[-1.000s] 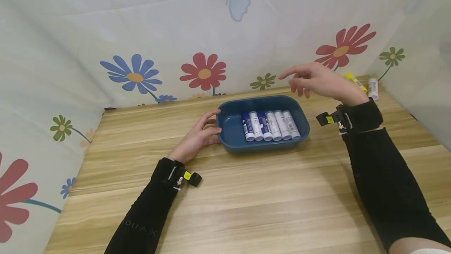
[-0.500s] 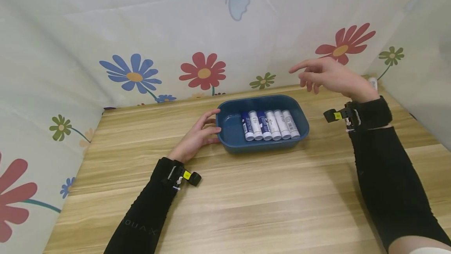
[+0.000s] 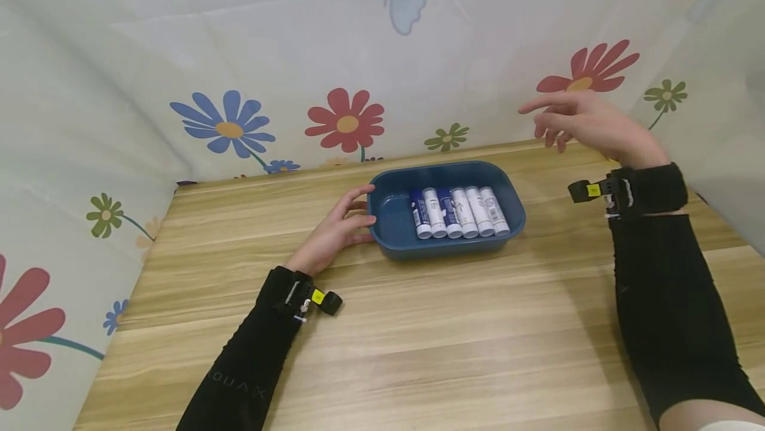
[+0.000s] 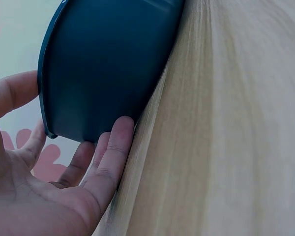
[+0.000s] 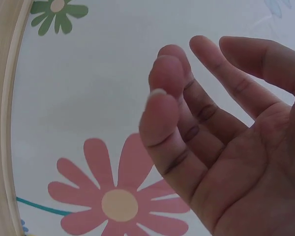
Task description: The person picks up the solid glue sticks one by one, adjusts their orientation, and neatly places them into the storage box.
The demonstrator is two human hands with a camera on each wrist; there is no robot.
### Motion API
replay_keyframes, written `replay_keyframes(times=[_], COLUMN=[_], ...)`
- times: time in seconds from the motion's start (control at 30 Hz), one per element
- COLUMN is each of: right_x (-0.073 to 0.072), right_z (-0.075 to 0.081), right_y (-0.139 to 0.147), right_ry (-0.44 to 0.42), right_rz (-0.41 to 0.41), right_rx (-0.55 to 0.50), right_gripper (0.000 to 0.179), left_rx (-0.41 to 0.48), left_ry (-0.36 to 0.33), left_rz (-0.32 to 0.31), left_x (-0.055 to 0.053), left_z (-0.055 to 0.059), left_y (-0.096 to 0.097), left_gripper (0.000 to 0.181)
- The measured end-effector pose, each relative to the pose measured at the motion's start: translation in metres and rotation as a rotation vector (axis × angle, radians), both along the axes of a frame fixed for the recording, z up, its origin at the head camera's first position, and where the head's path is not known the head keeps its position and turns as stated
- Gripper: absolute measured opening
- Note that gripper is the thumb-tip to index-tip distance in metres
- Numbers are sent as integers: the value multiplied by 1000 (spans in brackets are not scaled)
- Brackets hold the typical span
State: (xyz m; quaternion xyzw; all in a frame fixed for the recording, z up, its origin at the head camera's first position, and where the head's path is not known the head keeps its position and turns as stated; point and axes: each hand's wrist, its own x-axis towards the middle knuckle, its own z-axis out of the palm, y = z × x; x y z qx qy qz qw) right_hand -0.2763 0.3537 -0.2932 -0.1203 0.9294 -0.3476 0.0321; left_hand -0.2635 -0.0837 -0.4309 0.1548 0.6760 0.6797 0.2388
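In the head view a dark blue oblong plastic bin (image 3: 391,248) stands on the table. Several glue sticks (image 3: 461,213), white and blue-and-white, lie side by side in its middle and right part. My left hand (image 3: 335,232) touches the bin's left end. In the left wrist view, fingertips (image 4: 122,129) rest against the outer wall of the bin (image 4: 103,64), low by the table, and another digit meets the rim. My right hand (image 3: 588,122) hovers in the air right of and beyond the bin, fingers loosely bent, holding nothing; the right wrist view shows the bare palm (image 5: 250,162).
The wood-grain table (image 3: 430,344) runs back to a white cloth wall (image 3: 287,32) printed with flowers and a butterfly. A second cloth side wall (image 3: 726,145) stands at the right. The left part of the bin's floor shows bare beside the glue sticks.
My right hand has moved right, away from the bin, and now hides the yellow and white tubes seen earlier in the back right corner. Left hand and bin have stayed put.
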Motion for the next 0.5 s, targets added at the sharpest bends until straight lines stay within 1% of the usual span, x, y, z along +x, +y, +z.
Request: replay_keyframes(times=[0.17, 0.3, 0.5], right_x=[-2, -5, -6], right_z=[-4, -7, -10], right_y=[13, 21, 27], right_ry=[-3, -10, -35], right_rz=[-44, -77, -92], right_rx=[-38, -40, -62], right_gripper=[41, 43, 48], left_rx=[-1, 1, 4], left_ry=[3, 6, 9], left_rz=[1, -1, 2], left_x=[0, 0, 1], left_z=[-1, -1, 0], left_y=[0, 0, 0], left_gripper=[56, 57, 56])
